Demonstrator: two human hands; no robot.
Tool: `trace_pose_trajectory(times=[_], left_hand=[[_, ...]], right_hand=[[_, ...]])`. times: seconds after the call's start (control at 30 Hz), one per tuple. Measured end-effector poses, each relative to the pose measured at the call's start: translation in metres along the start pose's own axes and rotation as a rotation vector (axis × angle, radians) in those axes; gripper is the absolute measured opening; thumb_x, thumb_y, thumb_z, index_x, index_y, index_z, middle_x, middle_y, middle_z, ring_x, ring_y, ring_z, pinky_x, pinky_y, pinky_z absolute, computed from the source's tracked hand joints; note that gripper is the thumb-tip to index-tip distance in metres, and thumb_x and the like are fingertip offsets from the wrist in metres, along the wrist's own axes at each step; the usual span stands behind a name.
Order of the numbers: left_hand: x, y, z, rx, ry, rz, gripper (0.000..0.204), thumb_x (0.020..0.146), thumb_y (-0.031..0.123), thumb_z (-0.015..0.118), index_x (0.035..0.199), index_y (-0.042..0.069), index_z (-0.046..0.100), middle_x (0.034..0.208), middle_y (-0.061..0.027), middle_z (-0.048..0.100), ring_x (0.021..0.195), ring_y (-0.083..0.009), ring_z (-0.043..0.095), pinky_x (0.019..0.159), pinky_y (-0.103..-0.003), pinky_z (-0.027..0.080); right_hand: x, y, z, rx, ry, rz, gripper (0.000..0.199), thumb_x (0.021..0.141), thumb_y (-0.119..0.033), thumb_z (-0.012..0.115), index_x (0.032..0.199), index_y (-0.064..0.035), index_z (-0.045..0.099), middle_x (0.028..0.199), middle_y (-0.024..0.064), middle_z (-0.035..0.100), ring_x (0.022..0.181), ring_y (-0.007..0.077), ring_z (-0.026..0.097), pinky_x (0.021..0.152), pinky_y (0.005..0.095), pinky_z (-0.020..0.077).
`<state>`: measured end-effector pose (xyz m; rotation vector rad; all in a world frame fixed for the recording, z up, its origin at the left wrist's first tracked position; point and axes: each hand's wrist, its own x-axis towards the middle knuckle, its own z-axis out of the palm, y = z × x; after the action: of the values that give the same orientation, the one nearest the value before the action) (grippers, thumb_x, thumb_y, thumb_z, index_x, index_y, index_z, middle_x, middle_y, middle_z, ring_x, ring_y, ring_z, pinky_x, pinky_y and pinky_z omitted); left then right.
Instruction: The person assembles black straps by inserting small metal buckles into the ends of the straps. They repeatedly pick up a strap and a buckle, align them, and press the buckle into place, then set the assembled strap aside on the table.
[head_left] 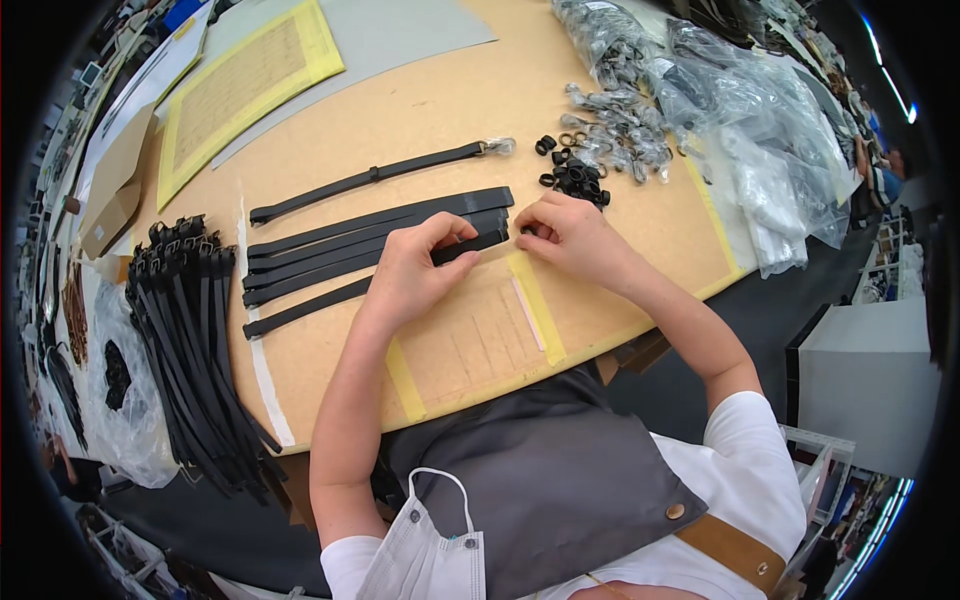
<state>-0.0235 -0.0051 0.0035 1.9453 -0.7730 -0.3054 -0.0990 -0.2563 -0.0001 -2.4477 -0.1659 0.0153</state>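
Observation:
My left hand (420, 268) pinches a black strap (335, 306) close to its right end, thumb below and fingers above. Just right of that end, my right hand (575, 238) is closed in a pinch on a small black piece (527, 231), mostly covered by the fingers; it looks like one of the loops in the pile. Beyond my left hand, several black straps (330, 240) lie side by side. Farther back rests one strap with a metal clasp in clear wrap (375, 174). A pile of small black loops (578, 180) sits beyond my right hand.
A thick bundle of black straps with buckles (190, 300) hangs over the table's left edge. Plastic-wrapped metal clasps (625, 130) and clear plastic bags (770, 120) crowd the back right. A yellow-taped board (250, 85) and a brown cardboard piece (118, 190) lie at the back left.

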Motion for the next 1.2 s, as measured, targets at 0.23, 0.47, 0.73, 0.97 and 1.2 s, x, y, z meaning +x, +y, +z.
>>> trace_pose_trajectory(times=[0.23,0.47,0.73,0.97,1.2], left_hand=[[-0.004,0.004,-0.002,-0.071,0.115,0.049,0.025,0.081,0.008,0.083,0.103,0.001,0.072,0.086,-0.0051,0.073,0.079,-0.0106,0.069,0.073,-0.026,0.053],[-0.005,0.008,-0.002,-0.036,0.144,0.044,0.023,0.081,0.006,0.082,0.101,0.0,0.073,0.085,-0.0032,0.075,0.076,-0.0065,0.068,0.066,-0.022,0.053],[-0.003,0.008,0.01,-0.116,-0.023,0.05,0.031,0.083,0.013,0.086,0.109,0.003,0.075,0.1,-0.0095,0.077,0.087,-0.016,0.074,0.068,-0.027,0.057],[-0.003,0.01,0.008,-0.006,-0.002,0.111,0.026,0.086,0.01,0.082,0.109,0.001,0.073,0.101,-0.0084,0.073,0.083,-0.0191,0.07,0.065,-0.029,0.057],[-0.001,0.014,0.002,-0.041,0.025,0.135,0.021,0.082,0.003,0.077,0.102,0.0,0.072,0.093,-0.0058,0.067,0.083,-0.0156,0.063,0.071,-0.026,0.049]], right_hand=[[0.008,-0.004,0.0,1.177,-0.121,0.277,0.025,0.098,-0.018,0.075,0.117,-0.0031,0.071,0.1,0.0032,0.073,0.089,0.0088,0.068,0.084,0.0255,0.0566],[0.011,-0.007,0.005,1.148,-0.08,0.212,0.022,0.098,-0.015,0.074,0.117,-0.0027,0.071,0.096,0.0024,0.072,0.087,0.0087,0.066,0.082,0.0257,0.0551],[0.018,-0.016,0.008,1.086,-0.208,0.15,0.02,0.095,-0.013,0.077,0.11,0.0002,0.072,0.096,0.0043,0.074,0.087,0.0086,0.069,0.079,0.025,0.0557],[0.082,0.063,-0.079,-0.314,0.324,0.201,0.025,0.094,-0.014,0.07,0.116,-0.0039,0.072,0.099,0.0112,0.077,0.09,0.0215,0.074,0.082,0.0358,0.0576],[0.107,0.101,-0.101,-0.403,0.071,0.3,0.03,0.088,-0.013,0.069,0.118,-0.0074,0.068,0.109,0.0088,0.075,0.101,0.0254,0.072,0.089,0.0385,0.0571]])
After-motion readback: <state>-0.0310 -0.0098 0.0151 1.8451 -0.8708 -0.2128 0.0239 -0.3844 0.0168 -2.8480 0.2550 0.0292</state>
